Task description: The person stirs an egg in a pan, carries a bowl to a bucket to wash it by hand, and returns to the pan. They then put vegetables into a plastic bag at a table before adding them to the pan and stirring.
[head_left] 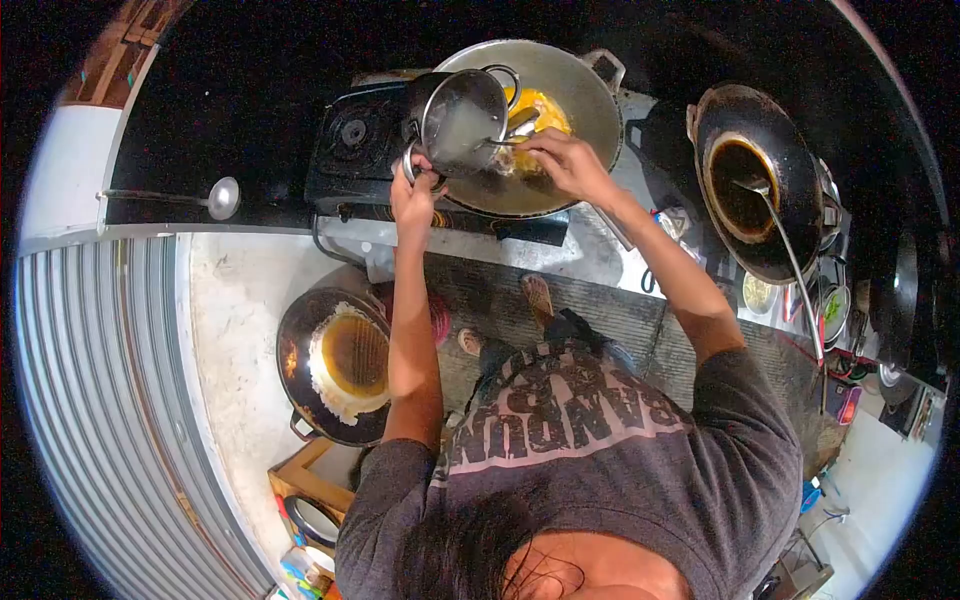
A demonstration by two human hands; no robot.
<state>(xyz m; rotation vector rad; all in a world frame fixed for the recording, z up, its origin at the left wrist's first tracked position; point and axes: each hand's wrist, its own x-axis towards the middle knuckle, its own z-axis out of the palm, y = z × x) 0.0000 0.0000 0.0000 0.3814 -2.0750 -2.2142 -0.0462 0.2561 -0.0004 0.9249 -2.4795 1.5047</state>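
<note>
My left hand (414,200) grips a side handle of a small metal pot (432,125), which is held tilted above a large wok (585,190). Cloudy pale liquid (465,128) is inside the pot. Fingers of my right hand (568,165) are pinched on the thin handle of a spoon (508,144) that reaches into the pot; its bowl is hard to make out. Below, in the wok, yellow and whitish food that looks like egg (549,112) lies around a metal utensil (521,121). A flat metal handle (613,228) slants out over the wok's near rim.
The wok sits on a black gas stove (352,165). At right, a dark wok (715,120) holds brown liquid and a long-handled ladle (790,240). Another pan of brown liquid (352,355) stands low at left. A ladle (222,198) lies at far left.
</note>
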